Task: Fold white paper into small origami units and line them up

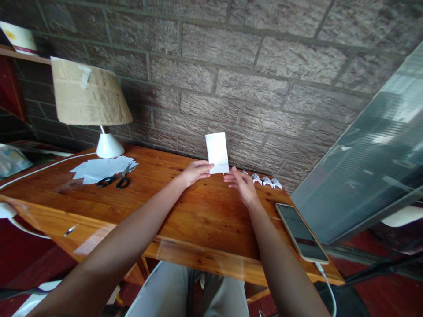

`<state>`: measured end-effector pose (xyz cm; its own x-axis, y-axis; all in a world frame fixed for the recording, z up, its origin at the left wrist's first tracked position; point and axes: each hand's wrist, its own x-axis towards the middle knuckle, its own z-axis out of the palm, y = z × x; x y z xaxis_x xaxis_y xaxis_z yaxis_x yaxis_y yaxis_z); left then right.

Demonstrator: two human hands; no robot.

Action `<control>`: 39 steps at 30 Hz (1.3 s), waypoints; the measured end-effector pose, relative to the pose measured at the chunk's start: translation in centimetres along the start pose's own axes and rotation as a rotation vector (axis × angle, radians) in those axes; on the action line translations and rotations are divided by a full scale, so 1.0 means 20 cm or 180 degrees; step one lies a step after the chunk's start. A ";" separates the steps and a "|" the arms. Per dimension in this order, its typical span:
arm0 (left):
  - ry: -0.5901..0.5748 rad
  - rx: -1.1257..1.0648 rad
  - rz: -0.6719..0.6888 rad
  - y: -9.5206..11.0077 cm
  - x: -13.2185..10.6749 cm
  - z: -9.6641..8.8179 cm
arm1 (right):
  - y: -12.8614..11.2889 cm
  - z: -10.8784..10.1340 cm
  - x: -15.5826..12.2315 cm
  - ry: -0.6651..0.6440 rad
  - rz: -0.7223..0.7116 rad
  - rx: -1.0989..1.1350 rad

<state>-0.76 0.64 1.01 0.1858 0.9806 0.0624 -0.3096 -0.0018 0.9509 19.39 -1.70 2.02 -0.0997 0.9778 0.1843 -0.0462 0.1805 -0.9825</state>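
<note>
A small white sheet of paper [217, 150] is held up above the wooden desk, with faint print along its lower part. My left hand [197, 172] pinches its lower left corner between thumb and fingers. Beside the lower right corner is my right hand [242, 182], its fingers stretched out and apart, gripping nothing that I can see. Just behind the right hand, several folded white paper pieces [267, 181] stand in a row along the desk's back edge, some partly hidden by the hand.
On the desk [211, 215] at left, black-handled scissors [114, 179] lie on loose papers [99, 168]. Behind them stands a lamp [90, 94]. A phone [302, 233] with a white cable lies at right. A brick wall [231, 79] rises behind; a ribbed translucent panel [366, 163] leans right.
</note>
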 end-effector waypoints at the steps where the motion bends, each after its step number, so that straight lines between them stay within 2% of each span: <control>1: 0.0010 0.0006 0.0003 0.00 0.00 0.00 | 0.00 0.00 0.00 -0.0065 -0.0114 -0.0089; 5: 0.0013 0.0017 0.0036 0.00 -0.01 0.01 | 0.01 0.01 -0.01 -0.0213 -0.0368 -0.0272; 13: -0.0101 -0.0052 -0.0067 -0.01 0.00 0.02 | 0.01 0.01 0.00 -0.0095 -0.0391 -0.0232; 29: -0.0395 0.0040 -0.0117 -0.05 0.00 0.03 | 0.00 0.01 0.00 0.0412 -0.0500 0.0042; 39: -0.0491 0.0075 -0.0154 -0.03 -0.02 0.05 | -0.02 0.02 0.00 0.0546 -0.0493 0.0082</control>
<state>0.26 0.00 0.63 0.3414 0.9380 0.0604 -0.2751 0.0382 0.9607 19.01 -1.89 2.38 0.0808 0.9428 0.3234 -0.0735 0.3293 -0.9414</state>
